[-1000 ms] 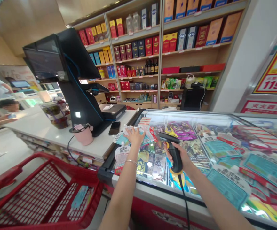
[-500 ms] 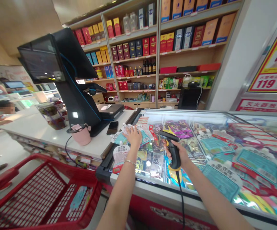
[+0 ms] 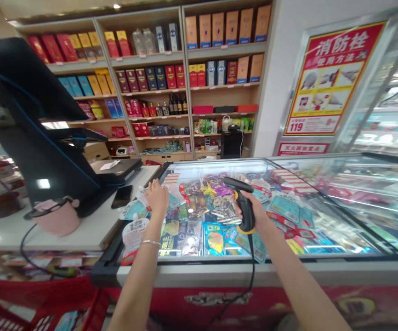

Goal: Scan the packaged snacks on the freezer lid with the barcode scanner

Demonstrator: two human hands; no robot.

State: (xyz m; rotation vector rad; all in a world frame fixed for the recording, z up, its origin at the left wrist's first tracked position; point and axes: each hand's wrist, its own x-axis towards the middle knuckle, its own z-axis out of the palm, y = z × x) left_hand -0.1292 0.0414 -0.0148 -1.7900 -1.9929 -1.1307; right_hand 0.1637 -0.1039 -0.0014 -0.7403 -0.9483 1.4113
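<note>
In the head view my right hand (image 3: 258,212) is wrapped round the grip of a black and yellow barcode scanner (image 3: 245,209), held over the glass-topped freezer (image 3: 199,275). A cable hangs from the scanner's lower end. My left hand (image 3: 156,197) lies with fingers stretched over several teal and white drink pouches (image 3: 135,210) at the freezer's left end. Nearer me, beside that wrist, is a white-topped pouch (image 3: 134,232) with a red lower edge. More teal pouches (image 3: 287,208) are spread in a loose pile to the right of the scanner.
On the white counter (image 3: 92,236) at left stand a black checkout terminal (image 3: 47,124), a pink cup (image 3: 58,218) and a phone (image 3: 122,196). A red shopping basket (image 3: 40,299) is at lower left. Shelves of boxed bottles (image 3: 144,80) line the back wall.
The view has swung to the right, so the counter and basket slide leftward. My left hand stays on the pouches, its fingers less spread. My right hand still grips the scanner.
</note>
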